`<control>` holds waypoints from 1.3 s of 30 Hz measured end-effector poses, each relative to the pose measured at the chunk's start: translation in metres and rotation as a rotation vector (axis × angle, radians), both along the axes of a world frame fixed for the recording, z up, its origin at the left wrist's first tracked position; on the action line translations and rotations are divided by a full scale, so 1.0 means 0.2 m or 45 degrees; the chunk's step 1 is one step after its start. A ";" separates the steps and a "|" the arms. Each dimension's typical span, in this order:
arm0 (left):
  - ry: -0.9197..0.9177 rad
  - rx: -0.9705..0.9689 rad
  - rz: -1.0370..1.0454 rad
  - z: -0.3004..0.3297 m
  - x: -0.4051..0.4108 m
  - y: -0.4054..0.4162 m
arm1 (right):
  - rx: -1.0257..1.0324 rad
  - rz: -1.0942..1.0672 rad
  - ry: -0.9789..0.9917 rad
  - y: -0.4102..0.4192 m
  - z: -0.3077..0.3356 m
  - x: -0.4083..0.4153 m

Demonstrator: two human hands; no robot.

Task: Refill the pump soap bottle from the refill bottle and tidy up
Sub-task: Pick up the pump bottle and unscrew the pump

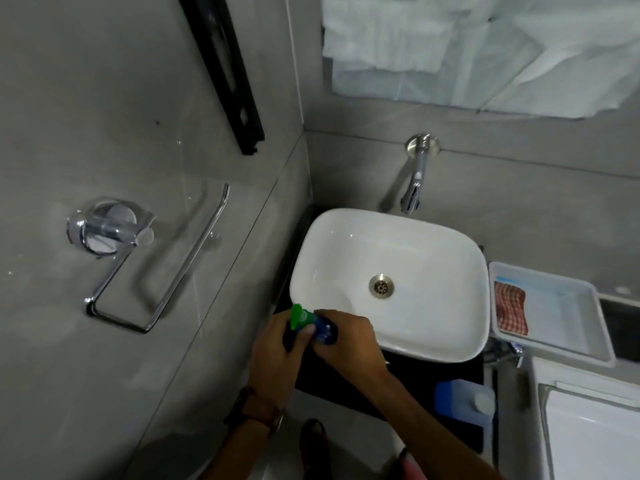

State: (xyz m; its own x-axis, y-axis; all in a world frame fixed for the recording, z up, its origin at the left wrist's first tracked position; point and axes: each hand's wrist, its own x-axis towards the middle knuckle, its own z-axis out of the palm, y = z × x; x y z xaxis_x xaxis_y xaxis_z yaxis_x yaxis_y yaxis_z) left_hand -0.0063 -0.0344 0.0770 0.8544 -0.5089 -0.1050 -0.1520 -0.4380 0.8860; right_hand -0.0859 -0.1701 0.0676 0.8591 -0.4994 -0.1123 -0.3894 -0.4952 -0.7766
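Grey-tiled bathroom corner, dark bench [433, 372] under a white basin [398, 258]. At the bench's front-left corner, just beside the basin's near rim, one pump soap bottle [323, 331]: dark blue body, green pump head [297, 316] on top. Held by both hands. Left hand [277, 355] wrapped around the lower body, fingers [306, 332] curled shut on it. Right hand [349, 344] closed over the upper part beside the pump, seemingly twisting or steadying the collar; cannot tell which from this blurred view. Pump head seated on the bottle or barely lifted, again hard to tell.

Near the bench's front-right corner, well apart from the hands, one pale blue refill bottle [464, 401] with a white cap [483, 402], untouched.

Judged from this: early in the task. Pump probably being unscrewed, or possibly screwed back on. With the refill bottle capped and set aside, the first reading more likely. Left to do, on that reading: take out the pump, uncap the refill, pour, refit the pump, recap, put both away.

Further out, counted: one wall tap [415, 178] above the basin's far edge, one drain [381, 286], one clear tray [568, 317] past the bench's right edge holding one reddish checked cloth [510, 311], one chrome holder [138, 258] on the left wall, one watch [258, 408] on the left wrist.
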 end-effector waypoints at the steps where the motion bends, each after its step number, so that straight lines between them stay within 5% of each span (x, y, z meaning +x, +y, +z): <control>1: 0.004 -0.047 -0.019 0.07 -0.02 -0.04 | 0.021 -0.034 -0.045 -0.04 0.05 -0.05; 10: 0.047 -0.406 -0.327 0.57 -0.23 -0.49 | 0.069 -0.243 -0.346 -0.37 0.54 -0.36; 19: -0.098 -0.513 -0.422 0.72 -0.28 -0.70 | -0.034 -0.391 -0.416 -0.61 0.67 -0.55; 29: 0.009 -0.422 -0.647 0.76 -0.34 -0.79 | -0.055 -0.401 -0.462 -0.58 0.69 -0.56; 39: -0.197 -0.395 -0.511 0.76 -0.28 -0.67 | -0.060 -0.456 -0.324 -0.57 0.65 -0.58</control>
State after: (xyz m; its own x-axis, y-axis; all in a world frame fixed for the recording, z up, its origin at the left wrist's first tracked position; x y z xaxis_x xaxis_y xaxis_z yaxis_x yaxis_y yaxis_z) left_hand -0.0625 -0.1678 0.2292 0.5797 -0.7862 0.2143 -0.3929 -0.0393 0.9187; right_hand -0.2014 -0.2837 0.1972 0.6285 -0.7700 0.1101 -0.3423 -0.4009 -0.8498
